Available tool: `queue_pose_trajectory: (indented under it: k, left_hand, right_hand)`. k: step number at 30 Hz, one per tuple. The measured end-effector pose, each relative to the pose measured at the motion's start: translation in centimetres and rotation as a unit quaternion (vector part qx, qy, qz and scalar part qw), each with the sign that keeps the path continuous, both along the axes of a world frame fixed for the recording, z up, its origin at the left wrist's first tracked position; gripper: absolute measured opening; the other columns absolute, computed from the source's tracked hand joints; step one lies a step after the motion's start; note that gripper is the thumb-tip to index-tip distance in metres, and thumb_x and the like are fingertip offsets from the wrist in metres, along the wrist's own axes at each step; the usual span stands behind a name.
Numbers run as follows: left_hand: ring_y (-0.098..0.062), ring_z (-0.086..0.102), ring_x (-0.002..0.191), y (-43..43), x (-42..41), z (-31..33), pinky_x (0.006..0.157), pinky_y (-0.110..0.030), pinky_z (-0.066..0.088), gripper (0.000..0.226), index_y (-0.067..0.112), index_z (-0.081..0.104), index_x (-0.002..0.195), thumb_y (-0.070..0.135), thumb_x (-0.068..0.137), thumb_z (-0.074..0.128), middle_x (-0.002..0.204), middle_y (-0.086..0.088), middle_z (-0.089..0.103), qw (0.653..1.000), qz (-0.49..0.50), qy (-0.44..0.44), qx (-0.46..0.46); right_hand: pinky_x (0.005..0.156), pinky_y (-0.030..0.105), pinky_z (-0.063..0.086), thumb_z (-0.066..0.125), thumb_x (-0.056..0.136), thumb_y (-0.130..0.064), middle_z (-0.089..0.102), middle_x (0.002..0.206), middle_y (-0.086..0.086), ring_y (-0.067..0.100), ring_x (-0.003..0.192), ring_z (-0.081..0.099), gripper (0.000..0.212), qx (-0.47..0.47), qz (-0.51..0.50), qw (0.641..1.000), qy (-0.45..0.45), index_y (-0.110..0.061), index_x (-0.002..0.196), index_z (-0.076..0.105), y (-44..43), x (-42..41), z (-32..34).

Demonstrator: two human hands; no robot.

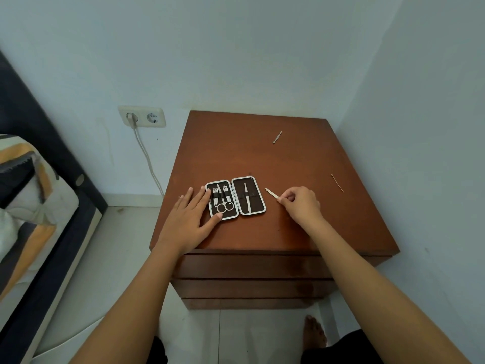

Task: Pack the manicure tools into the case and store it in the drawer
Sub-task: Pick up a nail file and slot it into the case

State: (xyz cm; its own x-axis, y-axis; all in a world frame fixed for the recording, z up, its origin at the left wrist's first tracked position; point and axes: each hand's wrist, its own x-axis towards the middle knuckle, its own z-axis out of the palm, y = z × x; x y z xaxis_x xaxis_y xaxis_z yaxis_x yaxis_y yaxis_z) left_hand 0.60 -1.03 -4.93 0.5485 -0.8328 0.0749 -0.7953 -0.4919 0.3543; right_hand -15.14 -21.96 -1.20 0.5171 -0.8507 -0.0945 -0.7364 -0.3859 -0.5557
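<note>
Hands flank open case (235, 198), right (301, 203) pinching tool (272, 193)

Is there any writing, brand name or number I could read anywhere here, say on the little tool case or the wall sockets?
None that can be read.
The open case: no lettering shows on its lining or rim.
The tools strapped in it and the one in the right hand: any engraving is too small to tell.
The wall socket: no legible mark.
The nightstand: plain wood.
</note>
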Motion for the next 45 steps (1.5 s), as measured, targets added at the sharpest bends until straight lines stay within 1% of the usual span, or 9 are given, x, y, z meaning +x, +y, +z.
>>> queue_pose_trajectory:
  k: [3, 6, 9, 12, 18, 23, 30, 38, 45]
  left_hand:
    - [-0.015, -0.002, 0.146, 0.0, 0.0, 0.0, 0.116, -0.032, -0.002, 0.088, 0.024, 0.011, 0.149, 0.073, 0.076, 0.009, 0.158, 0.005, 0.009, 1.0, 0.0, -0.001, 0.0]
    - [-0.016, -0.002, 0.146, 0.0, -0.1, 0.1, 0.117, -0.032, -0.002, 0.089, 0.024, 0.011, 0.149, 0.074, 0.075, 0.008, 0.158, 0.005, 0.009, 1.0, 0.0, 0.001, 0.002]
    - [-0.015, -0.002, 0.146, 0.0, -0.1, 0.1, 0.117, -0.032, -0.002, 0.089, 0.024, 0.011, 0.149, 0.074, 0.075, 0.008, 0.158, 0.006, 0.009, 1.0, 0.001, 0.001, 0.003]
    - [-0.015, -0.002, 0.146, 0.0, -0.1, 0.1, 0.117, -0.032, -0.002, 0.089, 0.024, 0.011, 0.149, 0.073, 0.076, 0.008, 0.158, 0.005, 0.009, 1.0, 0.0, 0.002, 0.0]
    - [-0.016, -0.002, 0.146, 0.0, -0.1, 0.2, 0.117, -0.033, -0.001, 0.089, 0.025, 0.011, 0.149, 0.073, 0.075, 0.008, 0.158, 0.006, 0.009, 1.0, 0.001, 0.001, 0.007]
    - [-0.016, -0.001, 0.146, 0.0, -0.1, 0.2, 0.117, -0.033, -0.001, 0.088, 0.025, 0.011, 0.149, 0.073, 0.076, 0.009, 0.158, 0.006, 0.009, 1.0, 0.001, 0.001, 0.005]
    - [-0.016, -0.001, 0.146, 0.0, -0.1, 0.1, 0.118, -0.034, 0.0, 0.087, 0.025, 0.012, 0.149, 0.073, 0.077, 0.009, 0.158, 0.006, 0.01, 1.0, 0.001, 0.001, 0.003]
    - [-0.015, -0.001, 0.146, 0.0, -0.1, 0.1, 0.117, -0.032, -0.002, 0.087, 0.026, 0.011, 0.149, 0.073, 0.076, 0.009, 0.158, 0.006, 0.009, 1.0, 0.003, 0.002, 0.005]
    - [-0.016, -0.001, 0.146, 0.0, 0.0, 0.1, 0.118, -0.034, 0.0, 0.087, 0.025, 0.011, 0.149, 0.073, 0.076, 0.008, 0.158, 0.006, 0.01, 1.0, 0.003, -0.002, 0.006]
  right_hand:
    - [0.086, 0.037, 0.041, 0.057, 0.09, -0.025, 0.061, 0.103, 0.009, 0.029, 0.106, 0.049, 0.014, -0.043, 0.024, 0.999, 0.009, -0.017, 0.084, 0.067, 0.6, 0.0, -0.4]
    - [0.087, 0.037, 0.04, 0.053, 0.092, -0.018, 0.056, 0.099, 0.009, 0.027, 0.101, 0.047, 0.012, -0.078, 0.063, 0.995, -0.021, -0.012, 0.087, 0.062, 1.3, -0.4, -0.9]
    - [0.081, 0.034, 0.045, 0.059, 0.088, -0.014, 0.05, 0.091, 0.001, 0.023, 0.092, 0.052, 0.005, -0.075, 0.047, 0.992, -0.093, -0.013, 0.085, 0.056, 1.6, -1.0, -1.2]
    - [0.072, 0.027, 0.039, 0.067, 0.083, -0.021, 0.048, 0.09, 0.001, 0.018, 0.085, 0.051, 0.01, -0.069, 0.002, 0.99, -0.124, -0.013, 0.085, 0.06, 1.5, -1.5, -1.2]
    - [0.072, 0.03, 0.039, 0.065, 0.085, -0.023, 0.051, 0.09, 0.005, 0.023, 0.09, 0.053, 0.016, -0.039, -0.026, 0.996, -0.072, -0.015, 0.071, 0.061, 1.2, -0.7, -0.7]
    - [0.086, 0.04, 0.044, 0.059, 0.089, -0.024, 0.058, 0.102, 0.012, 0.029, 0.101, 0.052, 0.017, -0.068, -0.014, 0.997, -0.04, -0.01, 0.083, 0.066, 1.5, -0.6, -0.9]
    - [0.074, 0.034, 0.039, 0.05, 0.094, -0.017, 0.06, 0.098, 0.014, 0.027, 0.092, 0.051, 0.015, -0.123, 0.047, 0.99, -0.041, -0.005, 0.089, 0.057, 2.3, -1.0, -1.4]
    - [0.062, 0.022, 0.04, 0.061, 0.084, -0.003, 0.057, 0.08, 0.004, 0.015, 0.071, 0.052, 0.013, -0.054, 0.035, 0.988, -0.143, -0.013, 0.079, 0.054, 1.6, -1.4, -1.2]
    - [0.062, 0.01, 0.036, 0.066, 0.081, -0.003, 0.059, 0.085, 0.004, 0.016, 0.076, 0.054, 0.009, -0.054, 0.041, 0.985, -0.159, -0.012, 0.083, 0.062, 1.1, -2.4, -1.1]
